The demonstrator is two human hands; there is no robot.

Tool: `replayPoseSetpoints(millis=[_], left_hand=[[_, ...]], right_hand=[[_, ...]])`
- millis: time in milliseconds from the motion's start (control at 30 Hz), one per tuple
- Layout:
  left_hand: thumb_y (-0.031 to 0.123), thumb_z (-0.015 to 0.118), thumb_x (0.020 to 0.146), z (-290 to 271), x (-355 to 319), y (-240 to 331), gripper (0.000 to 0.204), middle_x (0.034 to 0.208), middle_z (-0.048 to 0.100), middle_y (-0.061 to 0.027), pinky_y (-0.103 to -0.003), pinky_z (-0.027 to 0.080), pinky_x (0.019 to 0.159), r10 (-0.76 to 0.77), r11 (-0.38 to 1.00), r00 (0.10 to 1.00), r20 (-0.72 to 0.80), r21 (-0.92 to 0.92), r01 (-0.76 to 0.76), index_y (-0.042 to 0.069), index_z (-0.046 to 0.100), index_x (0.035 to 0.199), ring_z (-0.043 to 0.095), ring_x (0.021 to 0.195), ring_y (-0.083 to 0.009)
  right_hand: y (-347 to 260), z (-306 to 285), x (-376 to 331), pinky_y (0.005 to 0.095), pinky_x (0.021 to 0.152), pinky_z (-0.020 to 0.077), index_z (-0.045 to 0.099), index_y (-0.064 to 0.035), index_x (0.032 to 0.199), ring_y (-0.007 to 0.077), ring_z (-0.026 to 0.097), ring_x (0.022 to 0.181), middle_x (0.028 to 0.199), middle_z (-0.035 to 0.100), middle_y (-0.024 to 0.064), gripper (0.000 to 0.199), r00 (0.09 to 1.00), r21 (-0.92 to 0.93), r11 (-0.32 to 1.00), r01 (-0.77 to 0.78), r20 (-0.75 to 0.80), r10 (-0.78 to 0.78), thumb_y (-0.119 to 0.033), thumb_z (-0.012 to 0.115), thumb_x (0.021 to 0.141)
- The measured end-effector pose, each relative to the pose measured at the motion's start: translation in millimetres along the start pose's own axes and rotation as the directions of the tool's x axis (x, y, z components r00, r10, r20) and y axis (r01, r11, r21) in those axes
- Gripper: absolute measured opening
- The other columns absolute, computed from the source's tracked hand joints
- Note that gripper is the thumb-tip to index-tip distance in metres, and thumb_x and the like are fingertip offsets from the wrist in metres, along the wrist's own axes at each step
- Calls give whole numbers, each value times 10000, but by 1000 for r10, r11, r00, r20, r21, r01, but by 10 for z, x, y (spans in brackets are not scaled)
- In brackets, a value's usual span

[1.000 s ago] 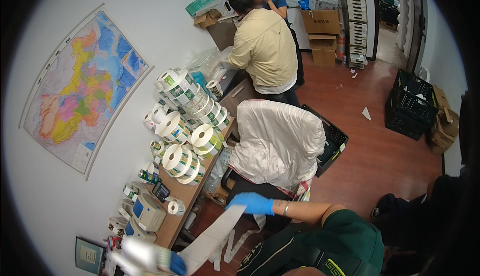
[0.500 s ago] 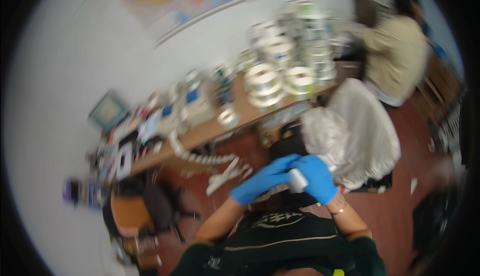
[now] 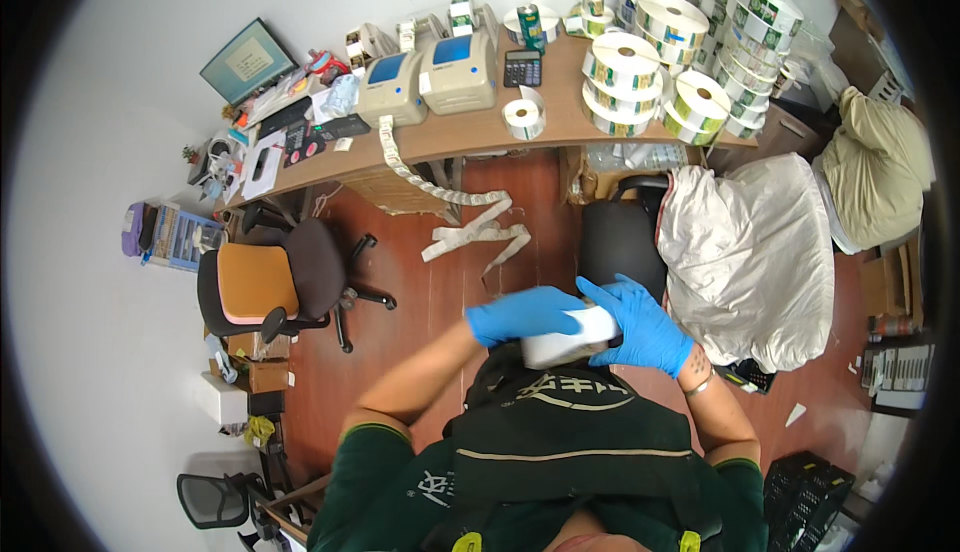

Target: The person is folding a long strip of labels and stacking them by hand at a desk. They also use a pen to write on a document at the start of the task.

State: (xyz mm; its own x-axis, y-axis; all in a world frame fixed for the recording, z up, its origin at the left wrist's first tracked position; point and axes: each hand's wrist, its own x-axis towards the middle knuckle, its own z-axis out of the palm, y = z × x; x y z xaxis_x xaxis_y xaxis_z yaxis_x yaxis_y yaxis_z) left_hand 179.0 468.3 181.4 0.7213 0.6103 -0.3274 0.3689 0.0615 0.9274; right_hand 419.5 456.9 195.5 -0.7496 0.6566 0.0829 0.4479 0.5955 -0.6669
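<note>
**Two blue-gloved hands wrap around a white roll**

The person stands over a red-brown floor and holds a white roll (image 3: 568,337) close to the chest. The left hand (image 3: 522,313) lies over the top of it, and the right hand (image 3: 640,324) cups it from the other side. Both wear blue gloves. Each grip is closed around the roll, with the fingers curled over it, so the roll sits snug between the two palms. Holding it from both sides likely keeps it from unwinding or slipping.

In front of the person is a long wooden tabletop (image 3: 470,132). Two pale label printers (image 3: 430,72) with blue tops sit side by side on it. A long white strip of labels (image 3: 450,207) hangs off the front edge and piles up on the floor, so it looks as if it ran out from the printers. One small white label roll (image 3: 522,118) stands alone near the edge, and a dark calculator (image 3: 522,67) lies behind it.

At the right end, many big label rolls (image 3: 690,42) are stacked in towers, white with bits of green and yellow on them. Stacking them flat probably stops them rolling away.

A small screen (image 3: 248,57) leans against the wall at the left end. An orange and black office chair (image 3: 275,282) stands on the floor below. A big white sack (image 3: 750,242) sits to the right
</note>
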Motion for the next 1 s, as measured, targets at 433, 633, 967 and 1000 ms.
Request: replayPoseSetpoints(millis=[433,633,967,1000], left_hand=[[101,573,834,-437,-827,815,513,636,576,-116,-398,446,502,292,313,865,-407,896,316,259,556,1321,562,531,-283],[66,576,845,-234,-768,746,531,680,581,-147,-389,449,538,436,370,688,-580,813,450,228,536,1349,558,574,-297],[174,649,794,397,-372,131,400,805,552,-123,-420,428,687,594,583,671,-444,812,21,62,579,1172,536,743,-314],[154,652,784,408,-416,161,401,871,576,-118,-407,437,717,540,664,690,-481,748,3,70,591,1172,546,787,-315]], right_hand=[[92,387,535,313,837,498,442,-155,1395,205,662,910,1059,679,130,703,884,345,822,-454,60,463,-319,753,786],[-79,564,610,346,903,504,452,-80,1365,200,525,1182,1277,555,68,486,917,999,-35,36,-20,398,-343,529,964],[-639,511,745,244,809,465,439,-60,1374,91,571,894,1031,638,50,418,800,941,221,254,-333,499,-177,495,977],[-507,588,749,248,800,469,484,-13,1326,109,586,867,949,656,60,407,806,919,219,328,-393,443,-264,423,1013]])
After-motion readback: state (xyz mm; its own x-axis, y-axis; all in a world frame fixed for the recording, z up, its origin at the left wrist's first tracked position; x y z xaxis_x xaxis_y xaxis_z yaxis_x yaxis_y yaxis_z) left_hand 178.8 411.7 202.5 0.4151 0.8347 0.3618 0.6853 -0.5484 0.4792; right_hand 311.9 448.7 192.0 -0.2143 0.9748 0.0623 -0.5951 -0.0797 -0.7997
